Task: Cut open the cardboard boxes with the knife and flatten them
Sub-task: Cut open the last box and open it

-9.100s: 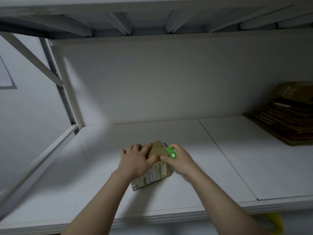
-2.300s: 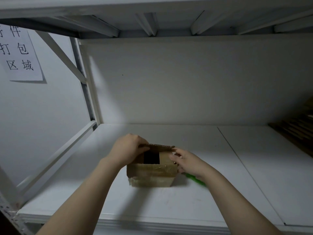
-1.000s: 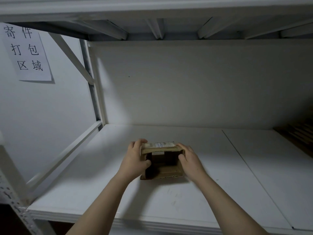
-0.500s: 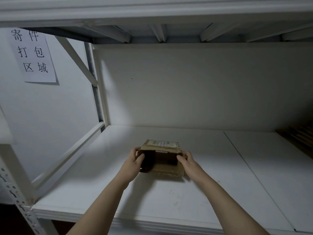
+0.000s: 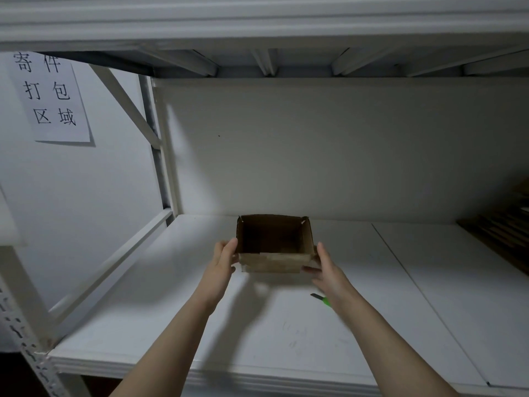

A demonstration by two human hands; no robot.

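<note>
A small brown cardboard box (image 5: 273, 253) is held up above the white shelf board (image 5: 200, 325), its open side turned toward me and its inside dark. My left hand (image 5: 224, 260) holds its left wall and my right hand (image 5: 325, 267) holds its right wall, fingers nearly straight against the cardboard with the thumbs tucked at the front corners. The green-handled knife (image 5: 322, 300) lies on the shelf below the box, partly hidden by my right wrist.
A stack of flattened cardboard (image 5: 503, 230) lies at the far right of the shelf. The white back panel (image 5: 315, 153) stands close behind the box and the upper shelf (image 5: 257, 21) hangs overhead. A paper sign (image 5: 48, 96) hangs on the left wall beside the rack's post (image 5: 156, 156).
Both hands have lifted the box higher and turned it so its open side faces me. The knife, hidden half a second ago, now shows on the shelf under my right wrist.
</note>
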